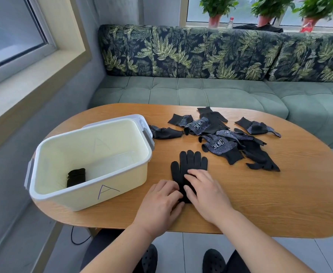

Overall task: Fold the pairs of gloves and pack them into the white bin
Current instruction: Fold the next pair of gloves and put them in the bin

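Black knit glove (189,162) lies flat on the oval wooden table (279,198), near the front edge, fingers pointing away. Left hand (161,198) has curled fingers pinching the glove's cuff edge. Right hand (207,194) presses down on the palm area, fingers relaxed. White plastic bin (87,196), marked "A", stands just left, holding one folded black bundle (76,177). Loose heap of black dotted gloves (230,140) lies behind. Green tufted sofa (201,91) is beyond the table.

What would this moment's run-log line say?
phase: folding | left hand: at black glove cuff | right hand: rests on glove | white bin: one folded glove bundle inside | loose gloves: piled beyond on table
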`<state>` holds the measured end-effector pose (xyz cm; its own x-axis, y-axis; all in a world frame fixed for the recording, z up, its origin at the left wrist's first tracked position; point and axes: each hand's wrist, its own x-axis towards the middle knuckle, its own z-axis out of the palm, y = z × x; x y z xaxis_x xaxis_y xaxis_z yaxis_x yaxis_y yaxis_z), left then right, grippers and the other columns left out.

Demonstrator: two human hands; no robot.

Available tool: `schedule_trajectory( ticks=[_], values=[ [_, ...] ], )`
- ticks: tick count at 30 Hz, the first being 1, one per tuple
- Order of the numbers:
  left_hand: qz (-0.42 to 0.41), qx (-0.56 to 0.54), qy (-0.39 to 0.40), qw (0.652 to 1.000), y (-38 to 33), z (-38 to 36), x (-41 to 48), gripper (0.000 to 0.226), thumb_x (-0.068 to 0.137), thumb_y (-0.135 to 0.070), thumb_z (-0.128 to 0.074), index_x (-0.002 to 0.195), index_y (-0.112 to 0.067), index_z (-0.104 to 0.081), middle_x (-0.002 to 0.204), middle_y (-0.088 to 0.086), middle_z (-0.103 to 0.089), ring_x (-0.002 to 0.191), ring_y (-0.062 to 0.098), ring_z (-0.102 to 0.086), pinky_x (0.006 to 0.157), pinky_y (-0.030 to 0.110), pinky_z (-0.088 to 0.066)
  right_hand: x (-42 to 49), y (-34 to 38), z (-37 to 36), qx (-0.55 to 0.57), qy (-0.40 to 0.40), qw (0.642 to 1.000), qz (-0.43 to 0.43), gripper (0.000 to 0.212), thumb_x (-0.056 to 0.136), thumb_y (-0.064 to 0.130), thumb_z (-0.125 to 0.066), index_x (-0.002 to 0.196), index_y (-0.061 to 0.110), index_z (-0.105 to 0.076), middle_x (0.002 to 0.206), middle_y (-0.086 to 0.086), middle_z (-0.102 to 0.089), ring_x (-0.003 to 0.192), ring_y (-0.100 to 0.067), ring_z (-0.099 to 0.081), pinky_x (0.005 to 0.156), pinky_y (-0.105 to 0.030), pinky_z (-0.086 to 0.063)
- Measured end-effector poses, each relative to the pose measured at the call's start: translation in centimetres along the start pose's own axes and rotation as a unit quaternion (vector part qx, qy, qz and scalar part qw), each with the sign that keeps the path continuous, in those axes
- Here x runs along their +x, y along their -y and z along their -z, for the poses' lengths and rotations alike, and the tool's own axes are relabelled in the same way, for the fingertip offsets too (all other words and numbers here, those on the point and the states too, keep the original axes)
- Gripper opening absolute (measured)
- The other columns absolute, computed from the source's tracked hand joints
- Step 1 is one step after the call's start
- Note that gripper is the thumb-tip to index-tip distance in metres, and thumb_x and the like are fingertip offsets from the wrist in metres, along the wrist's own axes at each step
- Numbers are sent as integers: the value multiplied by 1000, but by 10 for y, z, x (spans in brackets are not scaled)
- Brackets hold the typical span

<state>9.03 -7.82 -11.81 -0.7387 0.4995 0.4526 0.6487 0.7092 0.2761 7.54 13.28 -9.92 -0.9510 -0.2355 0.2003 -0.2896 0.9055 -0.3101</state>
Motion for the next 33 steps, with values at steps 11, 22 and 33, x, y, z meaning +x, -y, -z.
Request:
schedule_trajectory(
  ticks=[11, 22, 33],
  values=[
    [14, -6, 13, 1000, 1, 1, 2, 15, 101, -37, -64, 102, -23, -68, 122, -4, -58, 112, 19, -56, 86, 36, -49, 57, 21, -3, -39, 97, 988, -114, 71, 109, 56, -42, 167, 18, -27, 178, -6, -13, 165, -27, -7, 134, -43, -14],
    [56, -16, 11, 998, -6, 2, 5, 20, 102, -33, -59, 116, -18, -62, 125, -2, -57, 113, 22, -55, 90, 38, -50, 77, 15, -27, -119, 129, 977, -118, 78, 105, 71, -14, 171, 33, 3, 178, -5, 16, 164, -33, 17, 132, -53, 6],
    [115, -38, 52, 991, -6, 7, 6, 51, 106, -41, -49, 152, -19, -46, 164, 0, -38, 154, 17, -34, 126, 38, -33, 49, 21, -13, -127, 151, 977, -80, 76, 104, 62, -9, 169, 32, 13, 176, -6, 25, 163, -33, 23, 132, -54, 5]
  ],
)
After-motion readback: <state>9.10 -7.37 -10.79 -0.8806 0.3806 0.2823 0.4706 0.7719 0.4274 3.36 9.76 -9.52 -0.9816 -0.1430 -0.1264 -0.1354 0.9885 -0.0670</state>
